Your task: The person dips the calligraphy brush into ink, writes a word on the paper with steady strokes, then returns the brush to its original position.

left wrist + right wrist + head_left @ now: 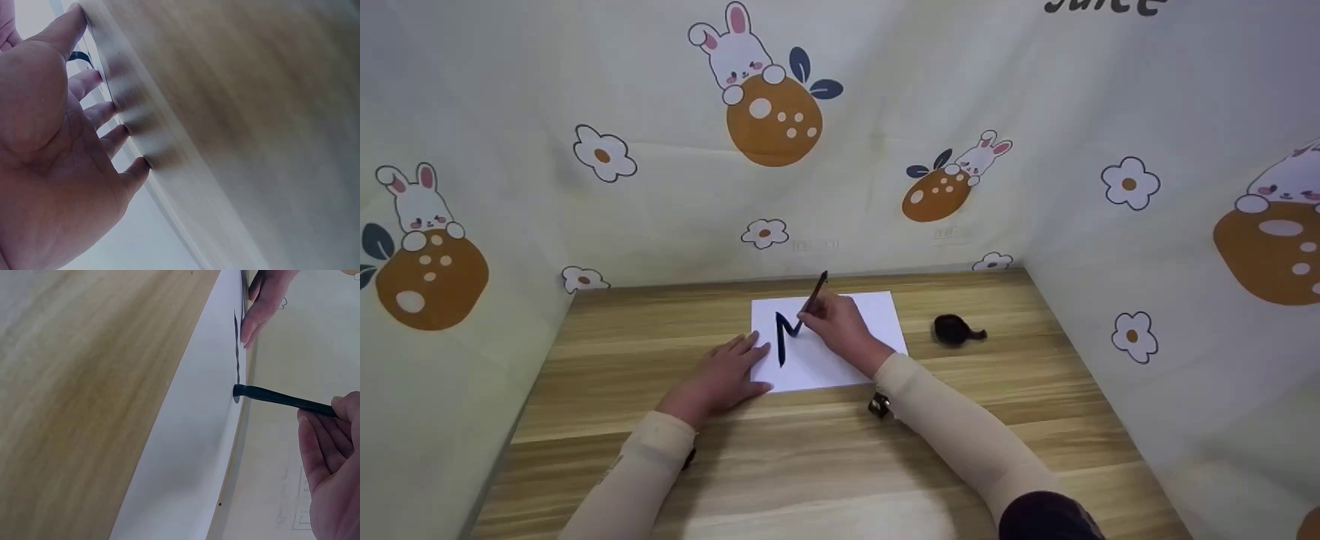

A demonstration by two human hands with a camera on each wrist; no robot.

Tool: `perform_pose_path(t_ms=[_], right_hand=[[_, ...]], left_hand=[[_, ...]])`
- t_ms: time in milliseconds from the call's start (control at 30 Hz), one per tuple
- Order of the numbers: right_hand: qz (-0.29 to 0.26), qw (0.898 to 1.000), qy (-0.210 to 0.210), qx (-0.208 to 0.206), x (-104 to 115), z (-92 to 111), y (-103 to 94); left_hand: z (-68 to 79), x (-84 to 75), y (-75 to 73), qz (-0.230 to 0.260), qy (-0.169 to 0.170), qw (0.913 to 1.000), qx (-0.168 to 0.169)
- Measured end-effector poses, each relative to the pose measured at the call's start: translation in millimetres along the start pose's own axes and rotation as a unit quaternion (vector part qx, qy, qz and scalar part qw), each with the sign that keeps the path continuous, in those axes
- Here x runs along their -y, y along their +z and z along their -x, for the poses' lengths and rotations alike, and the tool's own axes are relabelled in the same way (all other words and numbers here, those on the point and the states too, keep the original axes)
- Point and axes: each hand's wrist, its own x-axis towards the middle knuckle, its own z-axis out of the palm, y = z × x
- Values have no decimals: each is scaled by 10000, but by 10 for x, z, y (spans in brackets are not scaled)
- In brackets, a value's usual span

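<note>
Left hand, fingers spread, is resting on the left edge of white paper on the tabletop. I'm watching the right hand pinching a dark brush by black strokes resembling an N; a dark dish is sitting right of the paper. Beyond, printed cloth is showing cropped "Juice" lettering.

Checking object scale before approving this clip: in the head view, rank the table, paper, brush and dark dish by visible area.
Largest to smallest:
1. table
2. paper
3. dark dish
4. brush, thin and partly covered by the right hand
</note>
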Motion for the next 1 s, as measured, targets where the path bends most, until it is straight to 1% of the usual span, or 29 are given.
perform_pose_path(t_ms=[133, 367, 633, 800, 1000], right_hand=[[-14, 10000, 45, 62, 14, 24, -11], [-8, 9998, 78, 167, 46, 60, -37], [49, 9996, -4, 275, 44, 98, -53], [12, 9993, -34, 372, 59, 132, -69], [-88, 9991, -183, 383, 65, 159, -69]], left_hand=[[-1, -4, 3, 16, 10, 10000, -47], [-3, -11, -10, 39, -105, 9999, 28], [5, -14, -17, 94, -65, 9999, 8], [13, -18, -18, 62, -63, 10000, -11], [32, -39, -36, 79, -75, 9999, -22]])
